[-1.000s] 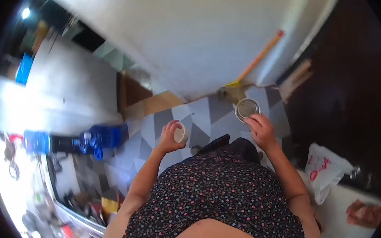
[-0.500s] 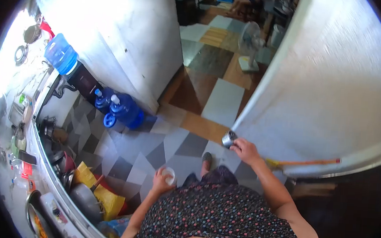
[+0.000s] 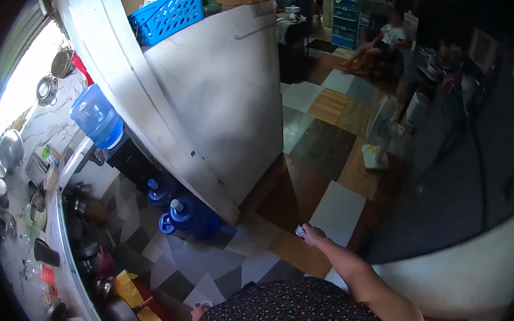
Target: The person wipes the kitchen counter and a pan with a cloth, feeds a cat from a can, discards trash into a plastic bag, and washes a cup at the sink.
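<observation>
My right hand reaches forward over the doorway floor. Its fingers are closed on a small silver cup, mostly hidden by the hand from this angle. Down at the lower edge, my left hand is partly cut off by my patterned dark top. It grips a small clear plastic cup, of which only the rim shows. Patterned grey and white floor tiles lie below both hands.
A person sits in the far room, with a white fan nearer. Blue water jugs stand beside the dispenser on the left. A white partition carries a blue basket. Left is a cluttered counter.
My view has tilted up and moved toward the doorway, showing more of the far room. My right arm is stretched further forward; my left hand has dropped toward the bottom edge.
</observation>
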A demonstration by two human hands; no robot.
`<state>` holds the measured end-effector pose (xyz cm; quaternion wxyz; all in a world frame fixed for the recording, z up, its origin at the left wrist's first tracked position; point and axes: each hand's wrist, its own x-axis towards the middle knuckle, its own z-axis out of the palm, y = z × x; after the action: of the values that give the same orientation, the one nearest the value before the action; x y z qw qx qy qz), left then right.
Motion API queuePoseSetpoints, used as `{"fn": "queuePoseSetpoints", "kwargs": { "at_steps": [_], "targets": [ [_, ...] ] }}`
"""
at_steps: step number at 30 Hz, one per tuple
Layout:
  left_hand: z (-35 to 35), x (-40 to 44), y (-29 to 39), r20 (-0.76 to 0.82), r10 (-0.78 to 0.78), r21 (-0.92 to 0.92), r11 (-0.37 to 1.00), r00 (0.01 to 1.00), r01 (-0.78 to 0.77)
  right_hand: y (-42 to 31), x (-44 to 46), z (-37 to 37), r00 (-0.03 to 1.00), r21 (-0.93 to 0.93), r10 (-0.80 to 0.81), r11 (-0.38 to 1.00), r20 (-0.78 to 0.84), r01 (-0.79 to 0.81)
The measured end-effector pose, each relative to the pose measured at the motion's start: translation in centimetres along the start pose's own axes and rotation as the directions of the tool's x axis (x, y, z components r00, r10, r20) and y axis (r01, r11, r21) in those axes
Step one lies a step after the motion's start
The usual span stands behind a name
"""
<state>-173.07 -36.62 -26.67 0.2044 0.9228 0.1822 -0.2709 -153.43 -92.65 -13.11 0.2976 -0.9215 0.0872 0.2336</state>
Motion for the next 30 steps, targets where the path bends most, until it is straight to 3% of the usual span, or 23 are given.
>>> {"fn": "queuePoseSetpoints", "kwargs": {
  "at_steps": [4,8,10,12,14,16,17,18,19,20,21,22,24,25,26,27,29,30],
  "targets": [
    [0.0,5.8,4.7,0.08,0.124,-0.012,0.992,0.989,-0.123,2.2,8.2,-3.6,0.967,-0.184,-0.192,0.97,-0.169,0.16],
    [-2.3,13.8,12.0,0.136,0.1,0.049,0.993,0.986,-0.107,4.6,11.5,-8.6,0.99,0.037,0.032,0.999,-0.139,-0.027],
    [-4.7,18.0,17.2,0.154,0.106,0.074,0.99,0.982,-0.118,5.5,11.4,-13.1,0.959,0.28,0.263,0.933,-0.102,-0.227],
    [-7.9,21.7,23.5,0.153,0.117,0.094,0.987,0.981,-0.132,10.7,12.8,-13.1,0.908,0.207,0.27,0.955,-0.321,-0.211],
    [-11.1,25.0,30.8,0.141,0.135,0.102,0.983,0.981,-0.15,11.8,11.6,-14.7,0.796,0.577,0.525,0.765,-0.301,-0.286],
    [-14.4,27.8,39.0,0.127,0.175,0.108,0.976,0.976,-0.188,17.8,12.9,-12.9,0.734,0.684,0.587,0.69,-0.34,-0.235],
    [-15.7,28.7,43.4,0.14,0.223,0.164,0.956,0.965,-0.244,20.0,12.9,-12.8,0.766,0.69,0.578,0.677,-0.282,-0.256],
    [-16.1,31.1,47.1,0.239,0.407,0.372,0.8,0.881,-0.471,22.2,12.9,-12.8,0.795,0.694,0.566,0.663,-0.221,-0.28],
    [-16.3,33.4,51.1,0.374,0.534,0.525,0.552,0.758,-0.648,25.0,13.3,-12.4,0.796,0.69,0.562,0.668,-0.223,-0.278],
    [-18.0,32.3,56.1,0.301,0.565,0.507,0.587,0.768,-0.631,28.1,14.3,-11.9,0.822,0.4,0.424,0.877,-0.38,-0.267],
    [-19.3,31.0,60.8,0.225,0.591,0.484,0.623,0.775,-0.615,30.7,16.1,-12.6,0.846,0.054,0.237,0.969,-0.478,-0.241],
    [-17.3,34.6,63.8,0.192,0.687,0.468,0.563,0.701,-0.681,31.9,18.7,-14.2,0.85,0.044,0.235,0.969,-0.471,-0.244],
    [-14.5,37.1,69.9,0.176,0.802,0.446,0.452,0.571,-0.772,31.5,23.4,-17.6,0.738,0.41,0.472,0.866,-0.483,-0.286],
    [-14.5,36.6,75.1,0.177,0.837,0.443,0.401,0.517,-0.801,31.8,26.1,-20.4,0.774,0.444,0.495,0.84,-0.395,-0.311],
    [-14.7,35.4,79.6,0.197,0.816,0.316,0.472,0.544,-0.823,31.3,28.6,-23.3,0.803,0.48,0.517,0.808,-0.295,-0.343],
    [-15.1,34.0,84.3,0.215,0.797,0.191,0.533,0.564,-0.825,22.9,28.1,-31.6,0.836,0.458,0.541,0.768,-0.091,-0.447],
    [-15.6,30.7,92.8,0.257,0.877,0.201,0.363,0.407,-0.91,22.1,33.2,-35.3,0.915,0.753,0.404,0.607,-0.015,-0.255],
    [-16.0,29.6,96.9,0.349,0.874,0.201,0.284,0.339,-0.938,19.4,34.3,-38.8,0.949,0.77,0.312,0.598,0.031,-0.222]
  ]
}}
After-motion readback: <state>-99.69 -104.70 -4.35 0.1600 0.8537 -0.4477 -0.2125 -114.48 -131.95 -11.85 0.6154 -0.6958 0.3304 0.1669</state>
